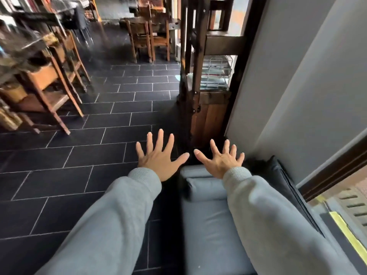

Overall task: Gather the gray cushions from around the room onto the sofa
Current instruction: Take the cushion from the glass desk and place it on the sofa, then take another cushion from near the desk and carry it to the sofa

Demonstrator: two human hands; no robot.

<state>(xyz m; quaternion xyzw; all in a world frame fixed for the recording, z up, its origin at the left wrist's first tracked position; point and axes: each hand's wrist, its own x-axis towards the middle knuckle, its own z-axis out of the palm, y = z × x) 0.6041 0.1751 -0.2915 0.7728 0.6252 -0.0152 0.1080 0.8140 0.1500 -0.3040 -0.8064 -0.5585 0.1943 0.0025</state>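
A grey-blue sofa (206, 231) runs along the right wall below me, with a rolled grey cushion (200, 186) lying at its far end and a dark cushion (278, 171) propped against the wall. My left hand (158, 157) hovers over the dark tiled floor just left of the sofa's end, palm down, fingers spread, holding nothing. My right hand (220, 159) hovers above the sofa's far end, also spread and empty. Both arms wear grey sleeves.
Wooden chairs and tables (49, 86) crowd the left side, with more chairs (149, 40) at the back. A dark wooden cabinet (208, 116) with wire trays stands just beyond the sofa's end. A grey wall (297, 86) and a window sill lie to the right.
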